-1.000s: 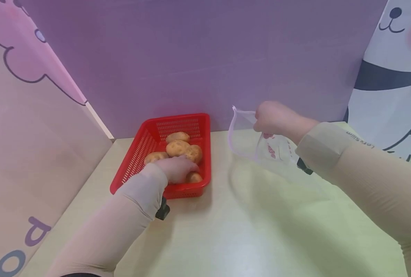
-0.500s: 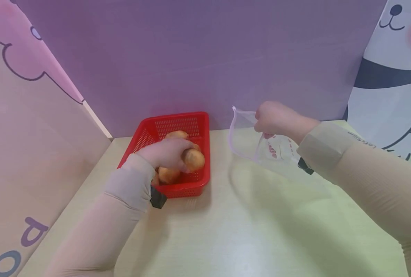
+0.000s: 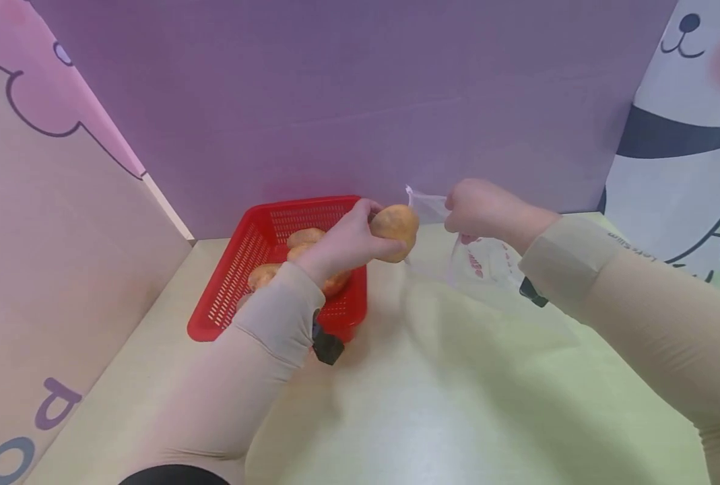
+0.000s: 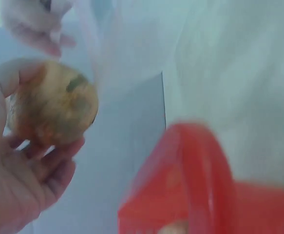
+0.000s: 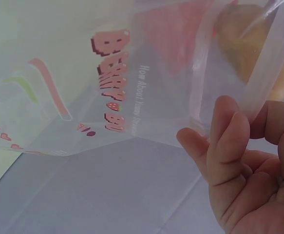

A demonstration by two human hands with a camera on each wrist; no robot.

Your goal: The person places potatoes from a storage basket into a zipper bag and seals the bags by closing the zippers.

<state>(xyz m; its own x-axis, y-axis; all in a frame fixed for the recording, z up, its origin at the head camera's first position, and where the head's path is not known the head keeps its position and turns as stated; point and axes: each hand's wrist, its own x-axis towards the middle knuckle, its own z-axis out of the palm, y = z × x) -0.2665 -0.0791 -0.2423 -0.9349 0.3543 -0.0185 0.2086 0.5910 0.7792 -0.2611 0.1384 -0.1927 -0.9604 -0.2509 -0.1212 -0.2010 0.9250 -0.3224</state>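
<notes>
My left hand [image 3: 350, 239] grips a potato [image 3: 395, 232] between thumb and fingers, held past the right rim of the red basket [image 3: 217, 296] at the mouth of a clear plastic bag [image 3: 487, 263]. In the left wrist view the same potato [image 4: 54, 103] shows a dark green spot. My right hand [image 3: 487, 210] pinches the bag's rim, and its mouth gapes toward the left. Printed red lettering marks the bag in the right wrist view, where the potato [image 5: 244, 41] shows through the film and my right hand [image 5: 254, 161] holds the edge.
Several potatoes [image 3: 264, 275] lie in the basket, partly hidden by my left forearm. A purple wall [image 3: 360, 101] rises behind the pale table [image 3: 408, 397], and a printed panel [image 3: 87, 236] borders the left side.
My left hand has lifted a potato out of the basket and carried it right to the bag's mouth. My right hand and the bag have stayed nearly in place.
</notes>
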